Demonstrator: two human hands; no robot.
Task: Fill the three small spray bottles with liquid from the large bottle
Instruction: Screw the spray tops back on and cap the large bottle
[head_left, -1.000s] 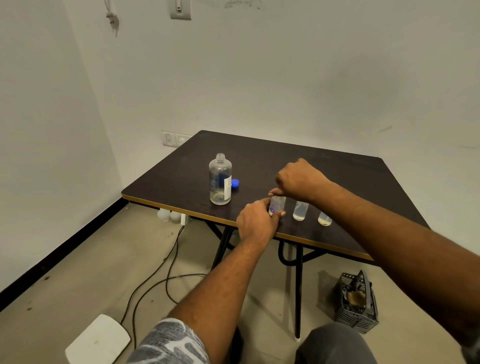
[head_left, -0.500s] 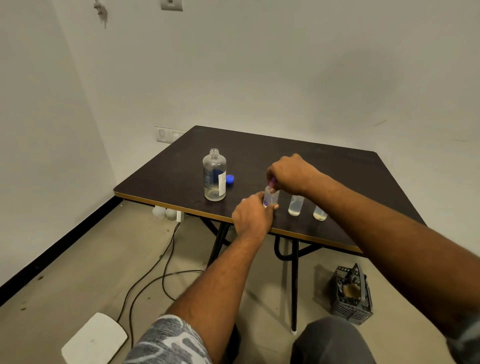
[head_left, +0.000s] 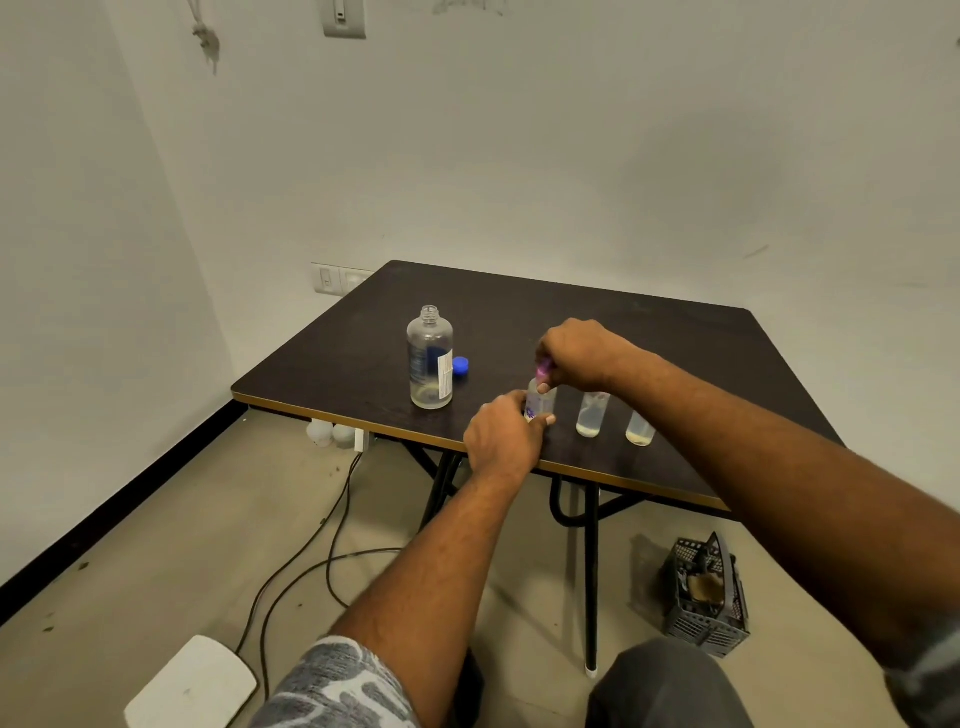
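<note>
The large clear bottle (head_left: 430, 358) stands uncapped on the dark table (head_left: 649, 338), a little liquid at its bottom, its blue cap (head_left: 460, 366) just to its right. Three small clear bottles stand in a row near the front edge. My left hand (head_left: 501, 436) grips the leftmost small bottle (head_left: 540, 402) low on its body. My right hand (head_left: 579, 356) pinches a purple spray top (head_left: 543, 372) at that bottle's mouth. The middle small bottle (head_left: 591, 415) and the right small bottle (head_left: 640, 428) stand open, each holding some liquid.
Under the table lie black cables (head_left: 311, 540) and a white power strip (head_left: 358, 439). A grey plastic basket (head_left: 706, 592) sits on the floor at the right, a white flat object (head_left: 192, 686) at the lower left. Walls close the left and back.
My right hand has risen slightly above the leftmost small bottle with the purple top in its fingers. My left hand stays on that bottle.
</note>
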